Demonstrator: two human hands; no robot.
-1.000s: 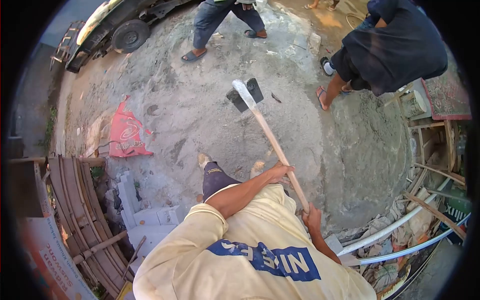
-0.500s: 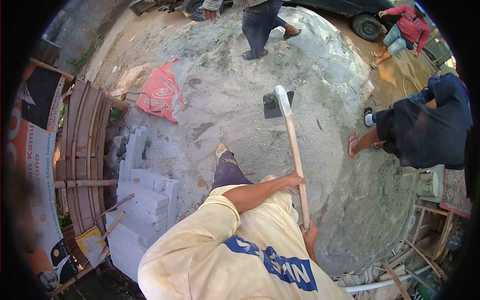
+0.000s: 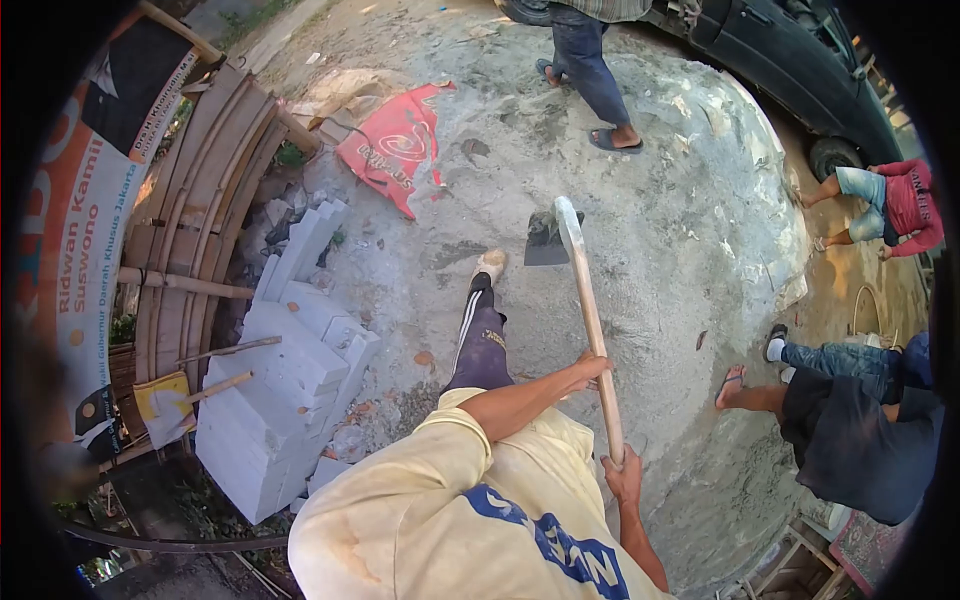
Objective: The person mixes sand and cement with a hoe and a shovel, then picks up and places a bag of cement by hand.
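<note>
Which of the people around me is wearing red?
The person in the red top and pale blue shorts, at the right edge beside the dark car's wheel. The person in blue jeans and the bent-over person in dark clothes wear none.

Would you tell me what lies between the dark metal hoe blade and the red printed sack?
In the head view, only bare grey sand lies between the dark metal hoe blade and the red printed sack.

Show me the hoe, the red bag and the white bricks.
hoe (image 3: 590, 315): head view, middle of the wooden handle.
red bag (image 3: 395, 145): head view, its middle.
white bricks (image 3: 285, 375): head view, top of the stack.
</note>
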